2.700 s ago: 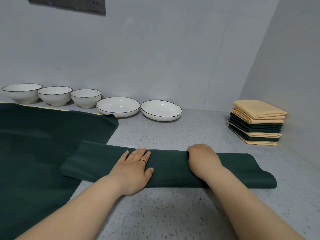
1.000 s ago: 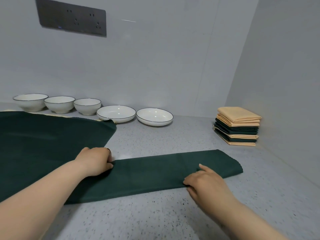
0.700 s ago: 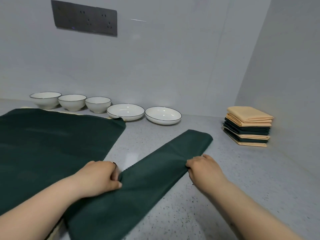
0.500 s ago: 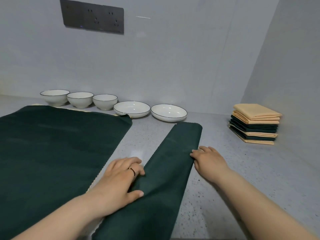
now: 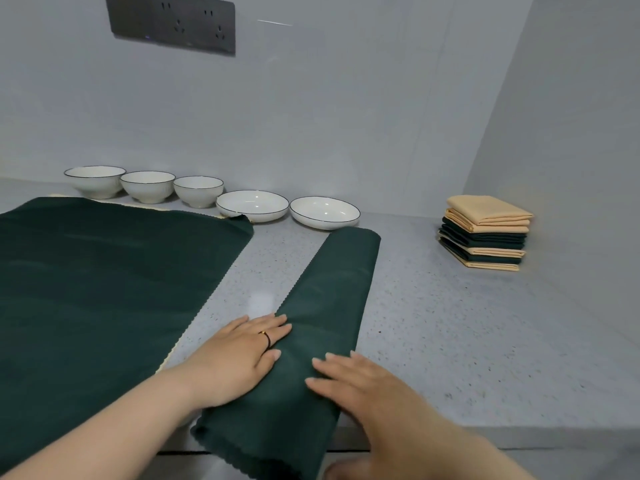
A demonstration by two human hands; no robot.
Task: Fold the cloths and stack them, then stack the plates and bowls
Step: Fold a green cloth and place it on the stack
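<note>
- Folded green cloth [image 5: 325, 306] lies as a long narrow strip on the worktop [image 5: 450, 323] and runs away from the person. Its far end is just beside the right plate [image 5: 323, 213], and its near end hangs over the front edge.
- Left hand [image 5: 239, 358] lies flat on the left border of the strip, with fingers [image 5: 277, 329] straight and close together. I think it presses the layers so that they do not slip.
- Right hand [image 5: 363, 389] lies flat on the strip too, with fingers [image 5: 329, 360] straight and a little spread, pinching nothing.
- Placing the strip lengthwise probably allows the near end to be folded over toward the far one.
- Stack of folded cloths [image 5: 485, 233] sits in the right corner, well apart. A larger green cloth [image 5: 104, 289] lies spread at the left, not yet folded.
- Bowls [image 5: 149, 187] and the left plate [image 5: 252, 206] stand in a row along the wall, not yet stacked.
</note>
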